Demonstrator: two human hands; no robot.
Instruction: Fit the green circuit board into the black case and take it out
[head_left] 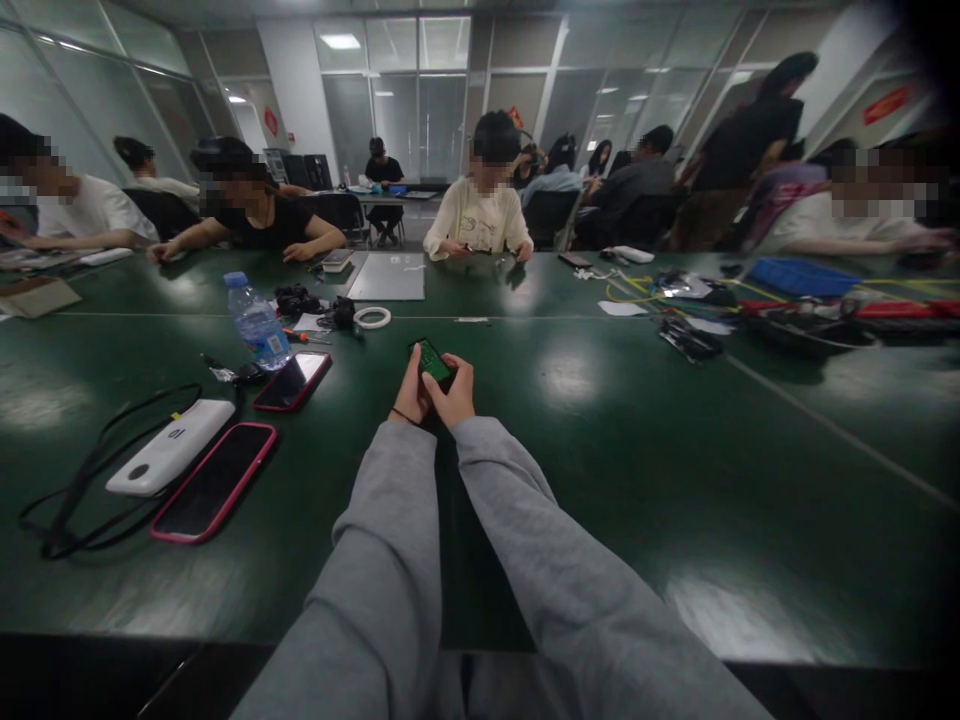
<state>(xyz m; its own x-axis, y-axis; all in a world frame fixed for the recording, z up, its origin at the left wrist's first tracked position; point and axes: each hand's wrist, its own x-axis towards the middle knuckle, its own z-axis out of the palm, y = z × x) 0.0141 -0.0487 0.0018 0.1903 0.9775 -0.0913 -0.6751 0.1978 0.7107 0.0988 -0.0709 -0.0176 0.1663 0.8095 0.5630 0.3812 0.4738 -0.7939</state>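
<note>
While both arms are stretched straight out over the desk (600, 430), the two hands meet around a small green circuit board (430, 360), held just above the desk top, roughly in the middle, away from the clutter. The left hand (412, 392) has its grip closed on the board's left edge, and the right hand (452, 392) is pinched shut on the lower right side, thumb on top. My guess is it's held by the edges so the face stays open to view; any finer detail on it is too small to make out.

Everything else sits off to the left, within reach but out of the way: a water bottle (257, 325), a dark phone (292, 381) flat next to it, a second phone in a pink case (215, 481), and a white power bank (171, 447) with its black cable (82, 490) looped toward the desk edge. A roll of white tape (372, 317) lies farther back. Other people work along the far side.
</note>
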